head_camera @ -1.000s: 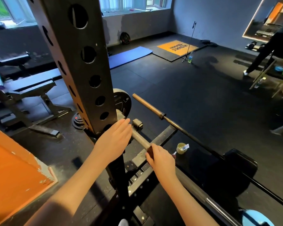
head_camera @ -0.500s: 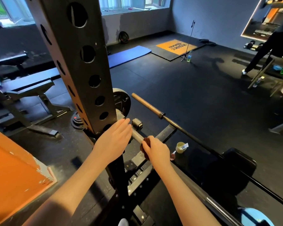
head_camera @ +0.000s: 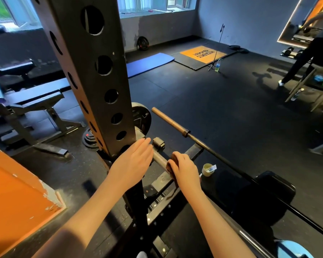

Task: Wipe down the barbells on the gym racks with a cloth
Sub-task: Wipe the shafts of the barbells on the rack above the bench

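Note:
A steel barbell [head_camera: 159,158] lies across the black rack, its knurled shaft showing between my hands. My right hand [head_camera: 185,168] grips a dark brown cloth [head_camera: 169,164] wrapped round the shaft. My left hand [head_camera: 133,161] rests flat with straight fingers against the rack upright [head_camera: 93,75] and the bar's near end. A black weight plate [head_camera: 141,118] sits on the bar beyond the upright. A second, rusty-brown barbell [head_camera: 172,122] runs diagonally to the lower right, just past the first.
A small cup [head_camera: 208,169] stands on the black bench pad [head_camera: 250,198]. A bench [head_camera: 34,101] and floor plates [head_camera: 90,138] are at left, an orange box [head_camera: 17,192] at lower left. A person [head_camera: 311,53] stands at far right by a shelf. A blue mat [head_camera: 147,63] lies beyond.
My right hand with the cloth slid up the bar toward the upright, then stayed about there. My left hand has not moved.

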The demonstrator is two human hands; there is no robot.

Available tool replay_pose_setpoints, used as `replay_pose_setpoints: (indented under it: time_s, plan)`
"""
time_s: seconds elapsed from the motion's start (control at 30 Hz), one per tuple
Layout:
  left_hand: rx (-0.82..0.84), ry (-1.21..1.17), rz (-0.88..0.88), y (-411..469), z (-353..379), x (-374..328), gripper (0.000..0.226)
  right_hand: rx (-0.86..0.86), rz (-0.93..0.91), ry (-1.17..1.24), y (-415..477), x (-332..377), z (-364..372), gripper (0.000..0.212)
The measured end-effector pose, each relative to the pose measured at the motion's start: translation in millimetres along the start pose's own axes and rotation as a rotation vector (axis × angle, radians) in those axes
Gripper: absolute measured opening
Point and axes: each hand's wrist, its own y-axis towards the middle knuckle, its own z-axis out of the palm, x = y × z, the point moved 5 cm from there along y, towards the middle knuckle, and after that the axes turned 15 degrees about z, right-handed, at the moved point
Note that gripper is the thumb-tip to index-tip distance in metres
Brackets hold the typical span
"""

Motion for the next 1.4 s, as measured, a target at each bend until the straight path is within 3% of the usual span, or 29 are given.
replay_pose_setpoints:
  time_s: [0.2,0.33,0.57,0.67,0.93,1.13,1.4]
  plan:
    - [0.0,0.019,-0.01,0.5,4.4,1.3,0.06,-0.088,-0.165,-0.069,-43.6,-37.6,6.3,0.046]
    - [-0.012,0.032,-0.004,0.4,6.7,-1.8,0.059,0.061,-0.129,-0.154,-29.6,-26.5,12.9,0.055]
    - [0.028,-0.013,-0.028,0.6,4.7,2.4,0.059,0.096,-0.205,-0.179,-22.8,-18.7,12.3,0.044]
    - [0.059,-0.025,-0.042,-0.2,3.0,3.5,0.06,0.002,-0.24,-0.14,-44.1,-41.2,6.1,0.044]
    - [0.128,0.038,0.027,3.1,-0.4,-3.3,0.059,0.064,-0.214,-0.232,-10.7,3.7,13.8,0.037]
    - [0.138,0.027,0.035,2.2,-2.9,-1.8,0.059,0.043,-0.135,-0.17,-34.5,-33.0,9.7,0.044]
    - [0.079,0.042,0.009,1.1,-1.1,-1.9,0.058,0.091,-0.147,-0.248,-15.4,1.3,7.8,0.039]
